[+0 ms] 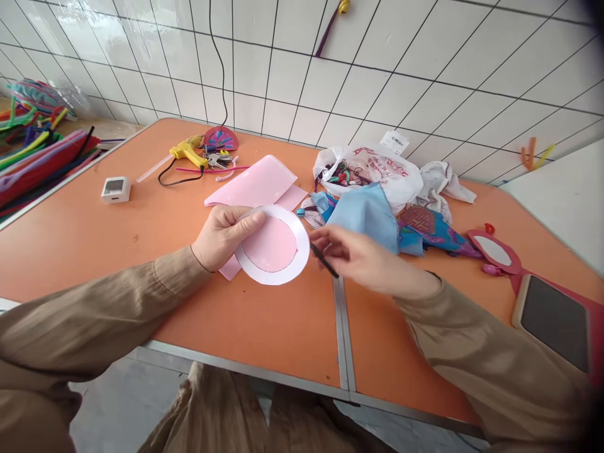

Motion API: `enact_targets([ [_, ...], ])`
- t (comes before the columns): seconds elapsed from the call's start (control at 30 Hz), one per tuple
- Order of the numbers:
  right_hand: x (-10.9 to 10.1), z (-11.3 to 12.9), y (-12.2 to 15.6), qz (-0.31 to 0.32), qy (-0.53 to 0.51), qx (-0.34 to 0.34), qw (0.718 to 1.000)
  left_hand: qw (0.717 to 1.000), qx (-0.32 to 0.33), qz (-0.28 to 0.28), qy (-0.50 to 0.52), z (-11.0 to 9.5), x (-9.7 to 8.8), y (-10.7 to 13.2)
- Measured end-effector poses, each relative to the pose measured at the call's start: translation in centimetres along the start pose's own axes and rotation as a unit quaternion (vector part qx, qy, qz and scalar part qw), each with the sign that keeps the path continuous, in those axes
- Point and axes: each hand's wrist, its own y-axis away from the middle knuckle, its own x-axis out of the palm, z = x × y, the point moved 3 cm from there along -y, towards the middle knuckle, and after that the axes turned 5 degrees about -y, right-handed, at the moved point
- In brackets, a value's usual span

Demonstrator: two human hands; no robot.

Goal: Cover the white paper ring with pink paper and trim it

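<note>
"Brown sleeves [117,302] are framing what?"

"A white ring [271,279], pink showing inside; the left hand [223,235] is pinching its rim above the table [283,321]."

"And the right hand [352,255]?"

"It's gripping a black pen [324,260] beside it; pink paper [259,180] is lying behind, a glue gun [189,152] beyond."

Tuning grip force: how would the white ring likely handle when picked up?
Probably light, since the white ring looks thin and flat. Likely fairly stiff: the left hand pinches one side and the rest shows no obvious sag. Being narrow all round, it could crease if squeezed hard.
</note>
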Motion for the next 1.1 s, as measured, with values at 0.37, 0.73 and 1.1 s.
enact_targets([
  [0.37, -0.1, -1.8, -1.1, -0.027, -0.220, -0.082, 0.972, 0.998, -0.058, -0.001, -0.033, 1.1, 0.4, -0.1],
  [0.73, 1.7, -2.8, 2.4, -0.066, -0.195, -0.056, 0.977, 0.992, -0.091, 0.051, -0.065, 0.5, 1.6, 0.5],
  [1.1, 2.3, -3.8, 1.7, -0.083, -0.230, -0.007, 0.970, 0.992, -0.087, 0.068, -0.063, 0.1, 2.1, 0.6],
])
